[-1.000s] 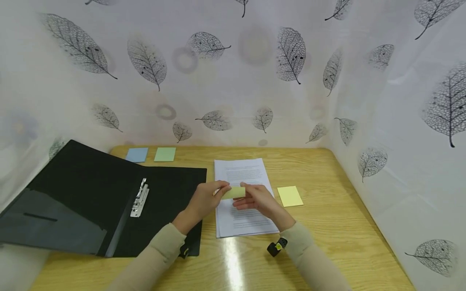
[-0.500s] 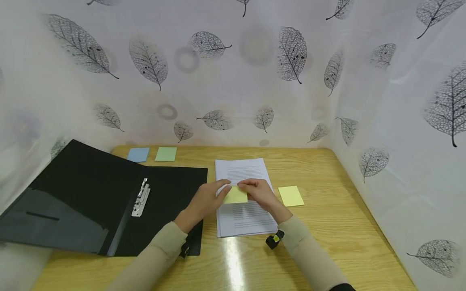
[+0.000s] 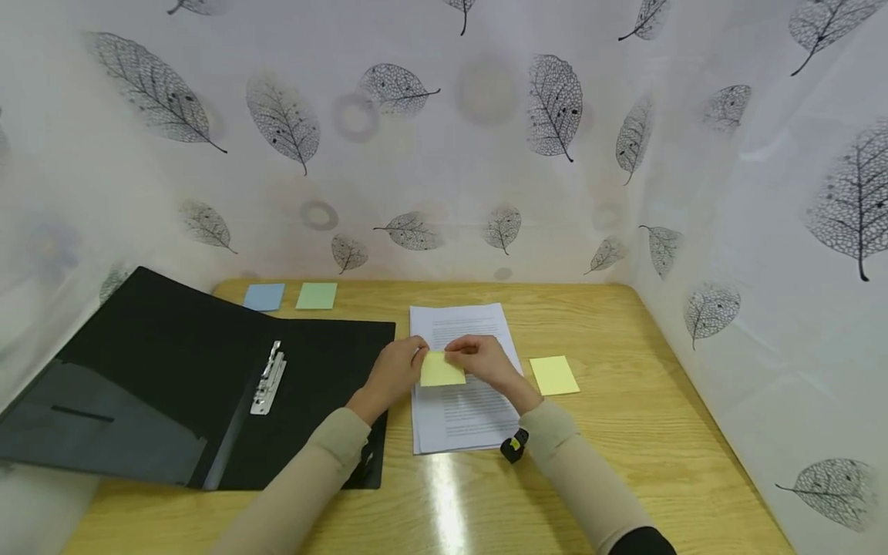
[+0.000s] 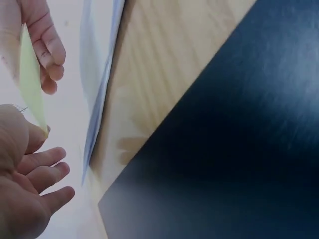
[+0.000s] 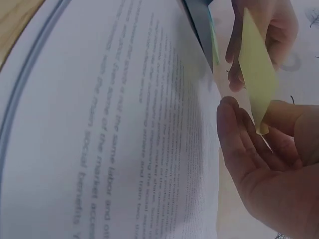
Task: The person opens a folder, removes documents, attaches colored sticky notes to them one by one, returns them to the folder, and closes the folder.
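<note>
A yellow sticky note [image 3: 442, 370] is held up over a stack of printed pages [image 3: 479, 416]. My left hand [image 3: 395, 370] pinches the note at its upper left corner. At the upper right corner, my right hand [image 3: 489, 362] pinches it between thumb and fingers. In the left wrist view the note [image 4: 31, 82] stretches between both hands, seen nearly edge-on. The right wrist view shows the same note [image 5: 256, 69] raised off the top page, whose lines of print [image 5: 134, 124] lie beside my right hand [image 5: 269, 164].
A black binder [image 3: 333, 370] lies spread at the left, its metal clip [image 3: 268, 379] showing. Behind it are a blue sticky pad [image 3: 264, 297] and a green one [image 3: 316, 296]. Another yellow sticky pad [image 3: 554, 375] lies right of the pages. A leaf-patterned curtain [image 3: 444, 154] surrounds the wooden table [image 3: 624, 462].
The sticky note has turned so that its face shows to the head camera, and it has shifted slightly left. Both hands have moved with it, still pinching its upper corners.
</note>
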### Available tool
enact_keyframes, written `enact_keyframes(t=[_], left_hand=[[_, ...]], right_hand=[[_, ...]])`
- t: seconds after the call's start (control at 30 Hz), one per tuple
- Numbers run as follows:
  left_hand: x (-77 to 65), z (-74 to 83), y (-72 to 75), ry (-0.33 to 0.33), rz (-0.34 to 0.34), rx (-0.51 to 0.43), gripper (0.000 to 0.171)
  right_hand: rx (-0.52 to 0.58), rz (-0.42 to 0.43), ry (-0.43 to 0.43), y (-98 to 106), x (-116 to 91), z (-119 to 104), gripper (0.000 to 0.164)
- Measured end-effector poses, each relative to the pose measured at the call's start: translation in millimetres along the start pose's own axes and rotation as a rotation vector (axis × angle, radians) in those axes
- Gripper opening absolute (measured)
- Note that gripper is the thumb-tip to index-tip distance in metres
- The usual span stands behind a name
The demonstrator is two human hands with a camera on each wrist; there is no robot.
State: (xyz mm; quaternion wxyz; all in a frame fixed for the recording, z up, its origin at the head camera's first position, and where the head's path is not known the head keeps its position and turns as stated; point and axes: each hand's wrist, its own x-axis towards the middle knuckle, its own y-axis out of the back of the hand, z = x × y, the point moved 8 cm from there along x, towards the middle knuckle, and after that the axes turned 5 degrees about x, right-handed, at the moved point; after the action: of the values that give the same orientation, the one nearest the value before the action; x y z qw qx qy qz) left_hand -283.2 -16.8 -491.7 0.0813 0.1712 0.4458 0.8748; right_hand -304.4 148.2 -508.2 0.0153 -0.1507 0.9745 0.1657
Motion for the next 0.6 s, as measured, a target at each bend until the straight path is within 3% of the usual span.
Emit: enact_keyframes(t=[0.1, 0.2, 0.4, 0.6], left_hand=[[-1.8, -1.8, -3.6, 0.007, -0.011, 0.051, 0.017], [-4.9, -0.7, -5.8, -0.027, -0.004, 0.136, 0.017], [-11.9, 5.1, -9.1, -0.144, -0.004, 0.285, 0.022], [-15.0, 9.0, -18.1, -0.224, -0.132, 0.347, 0.03]], right_hand=[[-0.195, 0.036, 0.086, -1, 3, -8, 0.014], [-0.289, 0.047, 0.125, -3, 7, -11, 0.01], [-0.337, 0.054, 0.086, -6, 14, -6, 0.008], [-0.348, 0.073, 0.059, -5, 15, 1, 0.007]])
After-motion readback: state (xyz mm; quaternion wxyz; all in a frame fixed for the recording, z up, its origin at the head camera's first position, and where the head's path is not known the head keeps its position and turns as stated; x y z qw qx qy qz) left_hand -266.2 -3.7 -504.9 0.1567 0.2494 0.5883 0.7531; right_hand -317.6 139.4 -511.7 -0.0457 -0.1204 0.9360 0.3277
